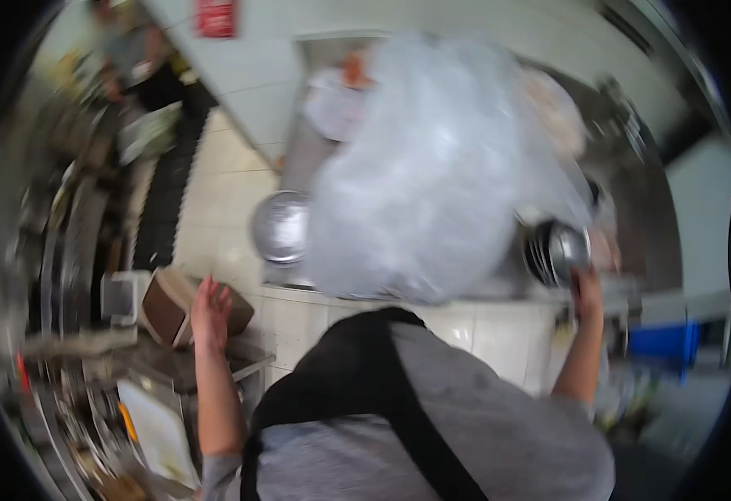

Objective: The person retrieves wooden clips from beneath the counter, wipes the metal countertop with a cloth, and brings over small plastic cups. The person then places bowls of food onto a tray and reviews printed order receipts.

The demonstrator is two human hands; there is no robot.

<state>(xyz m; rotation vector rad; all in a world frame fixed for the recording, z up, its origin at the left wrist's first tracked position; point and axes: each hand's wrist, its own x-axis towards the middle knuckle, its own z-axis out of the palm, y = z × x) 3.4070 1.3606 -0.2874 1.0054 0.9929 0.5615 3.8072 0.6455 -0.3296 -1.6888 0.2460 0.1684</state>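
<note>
My left hand [209, 313] is raised near a brown box [168, 305], its fingers apart and nothing in them. At the right, my right hand [586, 290] grips the near rim of a stack of metal bowls [564, 253], which is tilted at the steel counter's front. Some of its fingers are hidden or blurred. A big, cloudy plastic bag [432, 167] fills the middle of the steel counter [653, 221], left of the bowls. Another round metal bowl [282, 227] sits at the counter's left edge.
Behind the big bag lie a white bag [335, 104] and a pale bag [553, 113]. On the left are a cutting board [158, 430] and blurred shelving. A blue bin [662, 344] stands low at the right. Another person [128, 50] is at the far left.
</note>
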